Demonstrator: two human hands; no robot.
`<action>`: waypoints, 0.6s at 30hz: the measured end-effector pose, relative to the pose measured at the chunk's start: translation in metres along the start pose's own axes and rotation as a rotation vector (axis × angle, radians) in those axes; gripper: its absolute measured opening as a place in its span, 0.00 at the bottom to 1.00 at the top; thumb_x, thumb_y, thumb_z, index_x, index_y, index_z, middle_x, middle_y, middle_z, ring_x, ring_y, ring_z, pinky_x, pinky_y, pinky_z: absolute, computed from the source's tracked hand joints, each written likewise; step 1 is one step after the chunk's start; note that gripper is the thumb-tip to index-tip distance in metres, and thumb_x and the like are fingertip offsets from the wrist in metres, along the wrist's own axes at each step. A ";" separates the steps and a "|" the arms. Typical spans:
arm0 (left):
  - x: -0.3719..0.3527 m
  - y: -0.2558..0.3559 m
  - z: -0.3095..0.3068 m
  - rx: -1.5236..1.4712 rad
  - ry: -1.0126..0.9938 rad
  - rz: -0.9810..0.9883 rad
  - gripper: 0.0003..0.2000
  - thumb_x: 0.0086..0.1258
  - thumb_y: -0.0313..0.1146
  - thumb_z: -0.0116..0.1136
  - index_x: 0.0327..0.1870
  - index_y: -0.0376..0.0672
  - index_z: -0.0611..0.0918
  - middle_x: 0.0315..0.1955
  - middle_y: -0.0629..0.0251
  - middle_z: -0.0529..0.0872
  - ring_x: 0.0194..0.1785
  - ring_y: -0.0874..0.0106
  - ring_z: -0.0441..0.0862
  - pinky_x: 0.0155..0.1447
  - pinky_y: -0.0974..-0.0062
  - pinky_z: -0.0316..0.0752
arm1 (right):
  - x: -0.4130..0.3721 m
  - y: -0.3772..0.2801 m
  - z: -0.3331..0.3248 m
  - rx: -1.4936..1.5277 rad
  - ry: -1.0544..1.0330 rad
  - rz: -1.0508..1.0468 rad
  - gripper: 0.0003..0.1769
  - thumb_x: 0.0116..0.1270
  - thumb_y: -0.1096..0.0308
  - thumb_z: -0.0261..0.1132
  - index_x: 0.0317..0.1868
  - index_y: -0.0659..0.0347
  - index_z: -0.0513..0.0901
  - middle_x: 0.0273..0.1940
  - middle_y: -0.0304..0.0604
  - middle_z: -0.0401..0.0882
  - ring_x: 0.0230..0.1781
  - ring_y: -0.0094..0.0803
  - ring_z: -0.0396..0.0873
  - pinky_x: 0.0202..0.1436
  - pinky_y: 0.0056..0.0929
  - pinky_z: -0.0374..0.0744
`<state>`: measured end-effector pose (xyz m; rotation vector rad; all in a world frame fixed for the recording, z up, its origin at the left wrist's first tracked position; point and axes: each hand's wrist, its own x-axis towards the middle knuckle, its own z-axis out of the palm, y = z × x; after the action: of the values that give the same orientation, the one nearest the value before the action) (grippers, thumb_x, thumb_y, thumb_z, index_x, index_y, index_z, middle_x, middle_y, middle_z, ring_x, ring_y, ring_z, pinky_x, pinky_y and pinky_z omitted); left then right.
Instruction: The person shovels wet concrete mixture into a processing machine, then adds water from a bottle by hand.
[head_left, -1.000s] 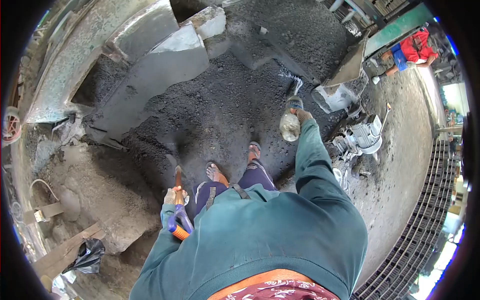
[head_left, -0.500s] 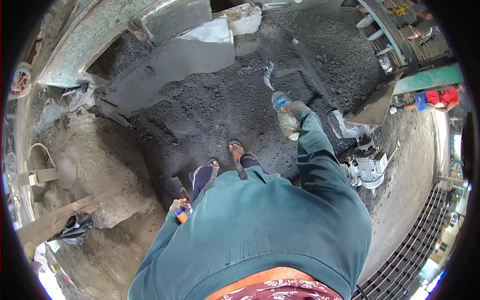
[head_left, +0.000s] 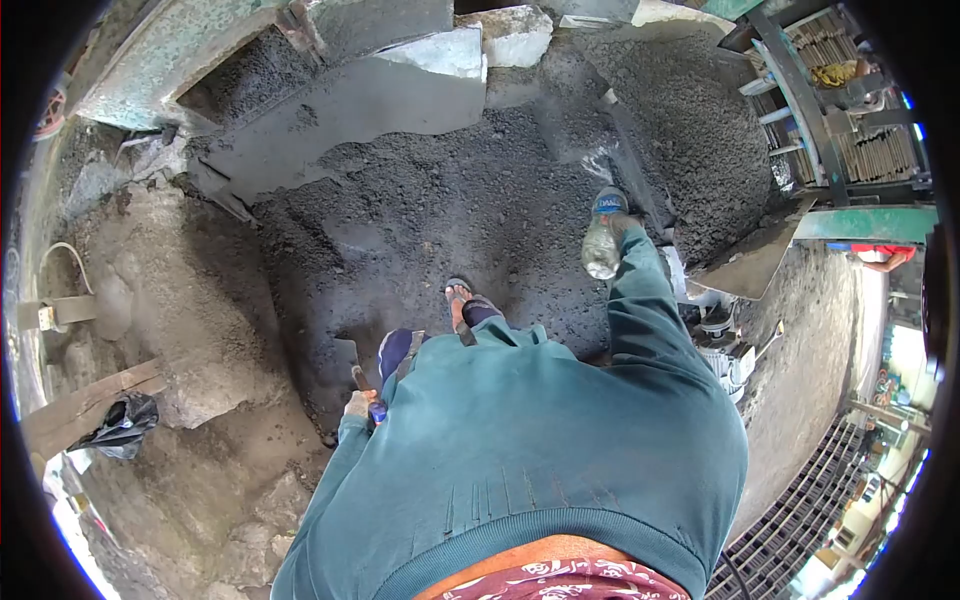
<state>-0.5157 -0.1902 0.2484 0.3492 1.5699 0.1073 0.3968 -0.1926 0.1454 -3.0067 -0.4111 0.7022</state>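
Observation:
My right hand is wrapped round a clear plastic bottle with a blue label. The bottle is tipped with its neck away from me, and water sprays from it over the dark, crumbly material on the ground. Low at my left side, my left hand grips a trowel, whose flat blade points forward. A blue piece shows at the hand, partly hidden by my sleeve. One sandalled foot stands on the dark ground between my hands.
A motor sits close to my right arm, beside a tilted sheet. Beyond are racks of slats and a person in red. On the left are a rough mound, a wooden beam and a black plastic bag.
My right hand has moved right and slightly forward with the bottle, and the spray has shifted with it. My left hand still grips the trowel. The person in red shows less.

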 end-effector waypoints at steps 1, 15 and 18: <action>0.005 -0.004 0.000 -0.017 0.005 0.008 0.09 0.66 0.33 0.60 0.36 0.35 0.79 0.26 0.55 0.83 0.26 0.61 0.81 0.35 0.61 0.81 | 0.029 0.011 0.007 0.099 -0.010 0.018 0.49 0.54 0.31 0.72 0.68 0.59 0.76 0.67 0.50 0.76 0.68 0.44 0.73 0.72 0.34 0.67; -0.019 -0.024 0.041 -0.078 0.254 -0.099 0.13 0.71 0.40 0.56 0.42 0.39 0.85 0.31 0.53 0.88 0.28 0.61 0.84 0.33 0.63 0.78 | -0.358 -0.392 0.049 -0.546 -0.496 -1.337 0.38 0.56 0.35 0.69 0.53 0.61 0.86 0.53 0.60 0.85 0.56 0.51 0.83 0.61 0.42 0.77; -0.032 -0.029 0.051 -0.009 0.323 -0.067 0.13 0.71 0.40 0.56 0.42 0.39 0.86 0.31 0.54 0.88 0.29 0.62 0.84 0.34 0.63 0.77 | -0.404 -0.453 0.067 -0.589 -0.572 -1.435 0.38 0.59 0.33 0.63 0.54 0.58 0.87 0.55 0.60 0.83 0.59 0.51 0.81 0.63 0.40 0.76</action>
<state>-0.4697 -0.2346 0.2688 0.2806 1.8986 0.1232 -0.0940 0.1370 0.2983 -1.7741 -2.6428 1.2217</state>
